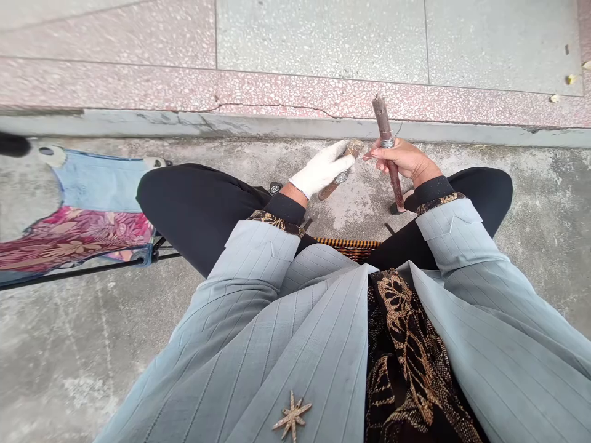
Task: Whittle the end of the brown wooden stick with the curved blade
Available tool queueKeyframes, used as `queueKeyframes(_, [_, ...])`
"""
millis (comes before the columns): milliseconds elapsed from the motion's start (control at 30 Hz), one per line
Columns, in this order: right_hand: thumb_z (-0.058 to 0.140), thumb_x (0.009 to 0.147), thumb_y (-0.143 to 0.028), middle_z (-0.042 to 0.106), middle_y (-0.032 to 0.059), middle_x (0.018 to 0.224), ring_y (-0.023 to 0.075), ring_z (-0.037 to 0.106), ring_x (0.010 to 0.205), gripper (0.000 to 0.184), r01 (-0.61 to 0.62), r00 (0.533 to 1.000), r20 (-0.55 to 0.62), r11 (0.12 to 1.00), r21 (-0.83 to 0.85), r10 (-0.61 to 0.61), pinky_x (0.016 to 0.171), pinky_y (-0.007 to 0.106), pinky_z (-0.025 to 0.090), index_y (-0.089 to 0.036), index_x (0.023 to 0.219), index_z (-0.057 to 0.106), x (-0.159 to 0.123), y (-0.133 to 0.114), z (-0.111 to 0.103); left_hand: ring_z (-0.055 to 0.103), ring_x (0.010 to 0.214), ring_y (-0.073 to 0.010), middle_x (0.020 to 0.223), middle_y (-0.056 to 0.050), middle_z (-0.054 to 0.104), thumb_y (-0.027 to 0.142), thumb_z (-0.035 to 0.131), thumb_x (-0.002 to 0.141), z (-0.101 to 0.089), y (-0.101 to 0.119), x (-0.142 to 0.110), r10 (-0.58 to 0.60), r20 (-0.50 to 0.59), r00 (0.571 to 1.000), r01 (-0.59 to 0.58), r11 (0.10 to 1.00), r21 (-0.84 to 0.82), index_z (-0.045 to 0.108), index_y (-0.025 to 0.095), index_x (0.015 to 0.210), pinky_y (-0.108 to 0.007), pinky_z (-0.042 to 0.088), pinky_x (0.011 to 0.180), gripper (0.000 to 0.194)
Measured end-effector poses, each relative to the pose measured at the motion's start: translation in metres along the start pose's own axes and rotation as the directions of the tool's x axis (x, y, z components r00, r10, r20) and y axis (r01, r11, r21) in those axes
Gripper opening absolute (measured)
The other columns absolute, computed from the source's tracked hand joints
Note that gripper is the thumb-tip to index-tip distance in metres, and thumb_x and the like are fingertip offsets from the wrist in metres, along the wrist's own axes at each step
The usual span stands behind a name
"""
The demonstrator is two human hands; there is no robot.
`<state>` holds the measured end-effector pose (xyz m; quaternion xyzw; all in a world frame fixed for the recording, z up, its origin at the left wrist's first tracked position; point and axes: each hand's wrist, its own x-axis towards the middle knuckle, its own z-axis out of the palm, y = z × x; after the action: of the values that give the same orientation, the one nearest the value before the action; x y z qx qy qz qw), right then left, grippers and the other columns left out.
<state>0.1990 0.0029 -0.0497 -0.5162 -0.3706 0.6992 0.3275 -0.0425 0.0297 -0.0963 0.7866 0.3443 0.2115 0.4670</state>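
My left hand (325, 169), in a white glove, is closed round a short brown stick (327, 192) with grey wire wound about it. Straw-coloured frayed bits show at its upper end, past the fingertips. Bare and also closed, my right hand (406, 159) grips a longer reddish-brown stick (382, 117), held nearly upright with a broken, splintered top. Grey wire (387, 142) is coiled round this stick at the fingers, and a thin loose end sticks out. The fingertips of both hands are close together; what lies between them is too small to make out.
A folding chair (101, 178) with denim and pink floral fabric stands at the left. A woven seat edge (346, 247) shows between my legs. Ahead, a low step (277, 126) borders the speckled tiles (323, 37). Small yellowish bits (570, 79) lie at far right.
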Motion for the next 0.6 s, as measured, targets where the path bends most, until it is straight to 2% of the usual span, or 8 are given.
queueKeyframes(133, [0.094, 0.075, -0.033, 0.071, 0.0026, 0.076, 0.0092, 0.057, 0.05, 0.047, -0.027, 0.999, 0.026, 1.0, 0.014, 0.026, 0.044, 0.021, 0.046, -0.021, 0.092, 0.052, 0.0, -0.001, 0.003, 0.07, 0.11, -0.0271, 0.118, -0.013, 0.073, 0.08, 0.044, 0.094, 0.005, -0.001, 0.002, -0.073, -0.064, 0.995, 0.059, 0.977, -0.203, 0.058, 0.016, 0.134, -0.044, 0.055, 0.1, 0.077])
queueKeyframes(300, [0.091, 0.078, -0.036, 0.063, -0.0015, 0.067, 0.0054, 0.042, 0.045, 0.042, 0.024, 1.0, -0.013, 1.0, 0.018, -0.024, 0.04, 0.019, 0.037, -0.019, 0.09, 0.055, 0.0, -0.003, 0.0, 0.074, 0.088, -0.024, 0.1, -0.011, 0.073, 0.08, 0.054, 0.091, 0.01, -0.002, 0.001, -0.121, -0.054, 0.991, 0.086, 0.896, -0.436, 0.062, 0.016, 0.121, -0.039, 0.059, 0.082, 0.071])
queueKeyframes(467, [0.094, 0.071, -0.024, 0.052, -0.0049, 0.056, 0.007, 0.043, 0.048, 0.036, 0.048, 0.999, 0.012, 0.981, -0.186, -0.047, 0.042, 0.02, 0.034, -0.017, 0.083, 0.06, -0.001, -0.007, -0.015, 0.071, 0.072, -0.0195, 0.091, -0.01, 0.072, 0.074, 0.063, 0.088, 0.008, 0.008, -0.001, -0.186, -0.023, 0.982, 0.146, 0.838, -0.525, 0.063, 0.014, 0.112, -0.033, 0.058, 0.068, 0.065])
queueKeyframes(600, [0.093, 0.074, -0.03, 0.049, -0.0056, 0.056, 0.0072, 0.04, 0.049, 0.039, 0.152, 0.986, -0.043, 0.974, -0.167, -0.161, 0.043, 0.02, 0.036, -0.02, 0.079, 0.057, 0.002, -0.007, -0.013, 0.065, 0.059, -0.0156, 0.076, -0.008, 0.068, 0.064, 0.064, 0.091, 0.004, 0.016, -0.003, -0.237, 0.027, 0.971, 0.217, 0.829, -0.516, 0.064, 0.013, 0.105, -0.031, 0.055, 0.061, 0.053])
